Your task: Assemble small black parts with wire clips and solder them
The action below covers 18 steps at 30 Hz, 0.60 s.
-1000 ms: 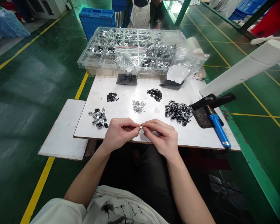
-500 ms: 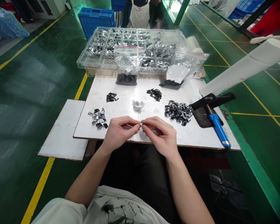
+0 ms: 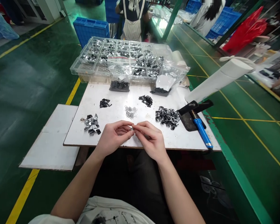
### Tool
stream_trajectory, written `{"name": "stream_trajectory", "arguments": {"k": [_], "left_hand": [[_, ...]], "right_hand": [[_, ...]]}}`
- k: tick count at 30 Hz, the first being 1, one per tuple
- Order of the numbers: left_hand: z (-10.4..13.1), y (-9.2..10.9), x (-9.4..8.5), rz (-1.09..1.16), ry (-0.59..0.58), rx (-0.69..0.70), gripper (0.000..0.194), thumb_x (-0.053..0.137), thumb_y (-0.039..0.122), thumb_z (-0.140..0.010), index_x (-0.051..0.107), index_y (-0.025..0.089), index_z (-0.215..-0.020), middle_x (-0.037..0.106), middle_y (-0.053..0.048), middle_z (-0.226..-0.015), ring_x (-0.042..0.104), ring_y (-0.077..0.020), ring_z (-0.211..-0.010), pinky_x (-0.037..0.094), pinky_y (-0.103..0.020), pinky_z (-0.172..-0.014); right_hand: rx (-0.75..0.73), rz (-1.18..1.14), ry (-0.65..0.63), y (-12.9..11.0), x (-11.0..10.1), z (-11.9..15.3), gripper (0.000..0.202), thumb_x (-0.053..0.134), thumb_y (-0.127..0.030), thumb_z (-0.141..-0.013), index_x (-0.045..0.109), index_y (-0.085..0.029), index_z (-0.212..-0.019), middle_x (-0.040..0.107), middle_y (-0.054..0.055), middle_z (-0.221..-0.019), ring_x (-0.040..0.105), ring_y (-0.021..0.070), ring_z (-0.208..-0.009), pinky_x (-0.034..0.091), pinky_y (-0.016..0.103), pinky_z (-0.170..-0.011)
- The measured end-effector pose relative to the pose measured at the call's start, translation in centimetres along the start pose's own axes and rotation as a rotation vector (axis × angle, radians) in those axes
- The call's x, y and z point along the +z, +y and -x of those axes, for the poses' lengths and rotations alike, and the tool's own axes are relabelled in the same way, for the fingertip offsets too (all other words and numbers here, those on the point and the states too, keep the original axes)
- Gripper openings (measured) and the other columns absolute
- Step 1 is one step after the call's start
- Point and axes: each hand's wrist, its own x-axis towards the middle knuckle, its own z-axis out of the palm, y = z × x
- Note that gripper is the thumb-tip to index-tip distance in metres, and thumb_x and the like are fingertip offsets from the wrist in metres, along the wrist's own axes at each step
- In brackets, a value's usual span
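Observation:
My left hand (image 3: 114, 137) and my right hand (image 3: 151, 138) meet fingertip to fingertip over the front edge of the white board (image 3: 116, 118). Both pinch one small shiny part (image 3: 132, 128), mostly hidden by the fingers. Just beyond them lies a pile of tiny silvery pieces (image 3: 130, 112), with small black pieces (image 3: 105, 103) to its left and more black pieces (image 3: 146, 100) to its right. Shiny black clips (image 3: 167, 117) are heaped right of my right hand. A smaller heap of silver and black parts (image 3: 91, 124) is at the left.
Behind stands a clear compartment tray (image 3: 84, 69) of parts, with two plastic bags (image 3: 119, 85) in front of it. At the right are a blue-handled tool (image 3: 202, 132) on a black stand and a white roll (image 3: 221, 79). A person in an apron (image 3: 132, 26) is beyond.
The view has shifted, so the board and my hands appear further left and slightly lower. My fingertips stay together around the small part. More of the people beyond now shows.

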Motion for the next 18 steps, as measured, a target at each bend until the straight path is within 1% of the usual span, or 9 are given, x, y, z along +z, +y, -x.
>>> {"name": "stream_trajectory", "arguments": {"k": [2,4,6,7,9,11,13,15,18], "left_hand": [[0.0,0.1,0.0,-0.002,-0.014,0.002,0.030,0.077,0.030,-0.081,0.076,0.015,-0.106,0.077,-0.007,-0.089,0.074,-0.0209,-0.085,0.061,-0.029,-0.079],[-0.1,0.3,0.1,-0.005,-0.010,-0.001,0.027,0.076,0.029,-0.081,0.077,0.014,-0.104,0.078,-0.008,-0.089,0.075,-0.0223,-0.086,0.062,-0.031,-0.081],[-0.1,0.5,0.1,-0.010,0.001,-0.009,0.025,0.075,0.029,-0.081,0.078,0.014,-0.101,0.079,-0.008,-0.088,0.076,-0.0235,-0.086,0.063,-0.032,-0.081],[-0.1,0.6,0.1,-0.012,0.006,-0.010,0.024,0.075,0.029,-0.081,0.078,0.014,-0.100,0.080,-0.009,-0.087,0.076,-0.0237,-0.086,0.063,-0.033,-0.081],[0.0,0.6,0.1,-0.014,0.013,-0.005,0.024,0.075,0.031,-0.082,0.077,0.014,-0.099,0.080,-0.009,-0.084,0.077,-0.0239,-0.084,0.064,-0.032,-0.078],[0.0,0.5,0.1,-0.020,0.017,0.004,0.026,0.077,0.034,-0.081,0.076,0.014,-0.098,0.079,-0.009,-0.084,0.077,-0.0243,-0.083,0.064,-0.033,-0.077],[0.0,0.3,0.1,-0.028,0.018,0.004,0.029,0.079,0.036,-0.079,0.076,0.015,-0.099,0.080,-0.010,-0.086,0.077,-0.0246,-0.084,0.064,-0.033,-0.077],[-0.1,0.3,0.1,-0.035,0.018,0.002,0.030,0.080,0.038,-0.078,0.077,0.016,-0.099,0.080,-0.010,-0.090,0.077,-0.0247,-0.086,0.064,-0.032,-0.078],[-0.1,0.4,0.1,-0.073,0.014,0.020,0.029,0.079,0.038,-0.079,0.078,0.017,-0.098,0.079,-0.009,-0.093,0.076,-0.0239,-0.088,0.064,-0.031,-0.079]], "right_hand": [[-0.067,0.054,-0.021,-0.2,-0.1,-0.1,0.029,0.056,-0.016,-0.096,0.074,-0.028,-0.115,0.065,0.005,-0.100,0.064,0.0154,-0.085,0.051,0.029,-0.064],[-0.076,0.117,-0.031,-0.4,-0.7,-0.8,0.029,0.055,-0.017,-0.096,0.072,-0.027,-0.118,0.067,0.005,-0.099,0.064,0.0152,-0.082,0.049,0.028,-0.060],[-0.024,0.231,0.000,-0.5,-2.1,-2.2,0.027,0.057,-0.020,-0.095,0.071,-0.025,-0.118,0.069,0.005,-0.096,0.064,0.0156,-0.077,0.047,0.027,-0.055],[0.017,0.319,0.024,-0.5,-2.9,-3.1,0.026,0.058,-0.021,-0.094,0.071,-0.023,-0.116,0.070,0.005,-0.095,0.064,0.0164,-0.077,0.046,0.028,-0.056],[0.090,0.582,0.053,-0.1,-4.7,-5.1,0.022,0.060,-0.023,-0.091,0.072,-0.020,-0.109,0.071,0.007,-0.098,0.063,0.0190,-0.078,0.049,0.033,-0.067],[0.190,0.860,-0.011,0.7,-6.1,-6.9,0.020,0.062,-0.023,-0.088,0.074,-0.017,-0.102,0.070,0.011,-0.099,0.063,0.0251,-0.086,0.048,0.038,-0.076],[0.274,1.029,-0.104,1.5,-6.9,-8.4,0.019,0.061,-0.025,-0.088,0.076,-0.016,-0.095,0.070,0.015,-0.098,0.061,0.0304,-0.096,0.047,0.038,-0.076],[0.320,1.070,-0.158,2.2,-7.0,-9.3,0.021,0.060,-0.027,-0.089,0.078,-0.016,-0.090,0.071,0.016,-0.096,0.060,0.0313,-0.098,0.045,0.036,-0.071],[0.336,1.034,-0.174,2.8,-6.9,-10.2,0.021,0.062,-0.028,-0.089,0.080,-0.017,-0.086,0.073,0.014,-0.090,0.063,0.0282,-0.089,0.043,0.033,-0.067]]}}
